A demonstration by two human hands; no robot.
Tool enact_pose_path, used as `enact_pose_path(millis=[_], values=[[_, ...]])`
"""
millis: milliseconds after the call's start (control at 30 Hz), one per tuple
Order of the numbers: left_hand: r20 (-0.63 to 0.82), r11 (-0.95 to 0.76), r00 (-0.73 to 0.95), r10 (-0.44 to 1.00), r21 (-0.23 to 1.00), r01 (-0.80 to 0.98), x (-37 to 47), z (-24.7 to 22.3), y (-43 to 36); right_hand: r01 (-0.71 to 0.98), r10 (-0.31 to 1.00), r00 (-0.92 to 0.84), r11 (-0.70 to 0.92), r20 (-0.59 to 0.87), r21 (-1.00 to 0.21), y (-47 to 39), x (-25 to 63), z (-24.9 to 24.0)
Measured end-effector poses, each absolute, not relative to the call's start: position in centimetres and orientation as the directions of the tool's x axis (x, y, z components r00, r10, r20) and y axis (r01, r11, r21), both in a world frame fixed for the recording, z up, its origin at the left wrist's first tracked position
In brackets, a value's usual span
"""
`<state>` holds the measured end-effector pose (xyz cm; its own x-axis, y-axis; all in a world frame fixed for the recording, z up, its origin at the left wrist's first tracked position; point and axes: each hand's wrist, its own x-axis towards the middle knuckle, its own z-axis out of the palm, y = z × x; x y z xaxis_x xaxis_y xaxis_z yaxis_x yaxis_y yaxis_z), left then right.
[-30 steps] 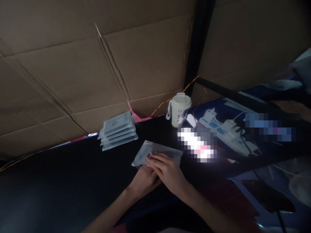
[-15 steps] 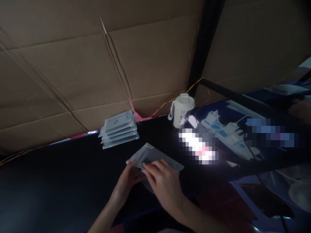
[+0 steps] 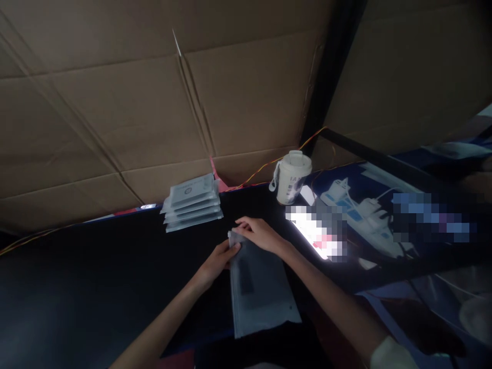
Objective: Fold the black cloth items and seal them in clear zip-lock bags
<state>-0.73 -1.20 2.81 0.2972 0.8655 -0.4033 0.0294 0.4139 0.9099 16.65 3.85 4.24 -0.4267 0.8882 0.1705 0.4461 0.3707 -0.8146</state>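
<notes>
A translucent frosted bag (image 3: pixel 263 289) with something darker inside lies lengthwise toward me at the near edge of the dark table. My left hand (image 3: pixel 219 260) pinches its upper left edge, thumb on top. At the bag's far end, my right hand (image 3: pixel 259 233) has its fingers closed on the top corner, near a strip along the edge. Beyond the hands, to the left, stands a stack of similar flat bags (image 3: pixel 192 202), the top one bearing a small round mark.
A white lidded cup (image 3: pixel 294 177) stands behind my right hand. Right of it are a glowing, blurred screen (image 3: pixel 315 233) and a white power strip (image 3: pixel 361 215) with cables. A cardboard wall (image 3: pixel 154 102) rises behind the black table (image 3: pixel 96 277). Part of another person shows at far right.
The bag has turned from lying crosswise to pointing toward me. My right hand has moved up to its far end, and my left hand has shifted slightly right and up along its edge.
</notes>
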Motion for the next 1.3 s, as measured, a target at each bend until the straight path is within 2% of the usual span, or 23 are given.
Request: enact_pose_path(millis=[67,133,300,533,833,1033,1100,1200,1300], values=[[-0.397,0.4,0.282,0.874,0.915,0.049,-0.6,2.6,-0.9,0.427,0.849,-0.521,0.351,0.09,-0.834,5.2,16.7,3.4],[-0.387,0.384,0.244,0.889,0.921,0.063,-0.7,2.5,-0.5,0.415,0.834,-0.545,0.358,0.086,-0.836,5.7,16.6,2.7],[-0.334,0.325,0.131,0.933,0.942,0.081,-1.3,2.6,1.3,0.398,0.849,-0.509,0.378,0.142,-0.836,5.5,16.4,1.9],[-0.307,0.287,0.145,0.941,0.947,0.144,-0.6,2.4,1.6,0.465,0.895,-0.392,0.392,0.212,-0.794,5.4,16.9,2.0],[-0.374,0.328,0.213,0.902,0.918,0.225,-0.1,2.9,-5.6,0.594,0.924,-0.257,0.382,0.282,-0.708,5.7,17.5,1.7],[-0.451,0.384,0.207,0.868,0.875,0.295,0.2,2.4,-11.4,0.601,0.926,-0.238,0.378,0.294,-0.704,5.7,17.5,1.8],[-0.455,0.366,0.212,0.865,0.86,0.355,0.0,3.0,-12.1,0.582,0.922,-0.254,0.388,0.294,-0.715,5.6,17.3,1.7],[-0.439,0.258,0.213,0.873,0.785,0.563,-0.9,4.5,-12.1,0.515,0.904,-0.306,0.42,0.298,-0.747,5.5,17.1,1.4],[-0.293,0.094,0.141,0.946,0.66,0.745,-1.7,6.2,-11.0,0.427,0.89,-0.335,0.437,0.31,-0.792,5.7,17.3,1.3]])
